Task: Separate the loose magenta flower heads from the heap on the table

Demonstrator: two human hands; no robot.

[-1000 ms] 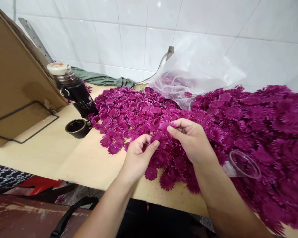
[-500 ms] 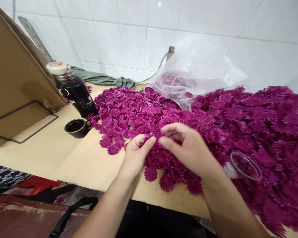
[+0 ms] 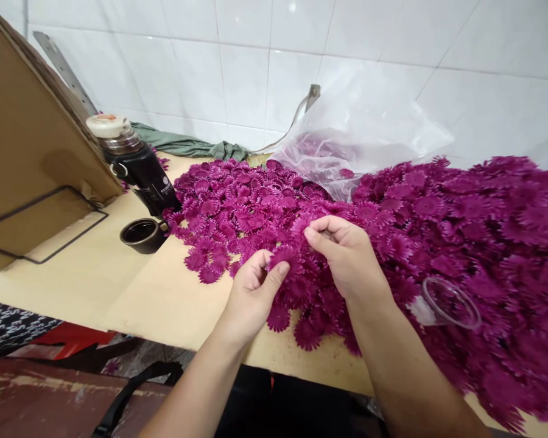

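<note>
A wide heap of magenta fabric flower petals (image 3: pixel 438 219) covers the wooden table (image 3: pixel 119 292). My left hand (image 3: pixel 253 292) is closed, pinching one magenta flower piece (image 3: pixel 285 258) between thumb and fingers just above the heap's near edge. My right hand (image 3: pixel 347 255) is closed too, its fingertips pinching another petal piece (image 3: pixel 301 226) a little above and to the right of the left one. The two hands are close together over the heap.
A black flask (image 3: pixel 141 170) with a pale lid and a small dark cup (image 3: pixel 141 234) stand at the left. A cardboard sheet (image 3: pixel 27 146) leans there on a wire stand. A clear plastic bag (image 3: pixel 347 140) lies at the back, and a clear plastic cup (image 3: pixel 447 301) lies in the petals.
My right hand dipped toward the left hand half a second ago, then lifted back with a petal piece pinched. My left hand stayed in place holding its flower.
</note>
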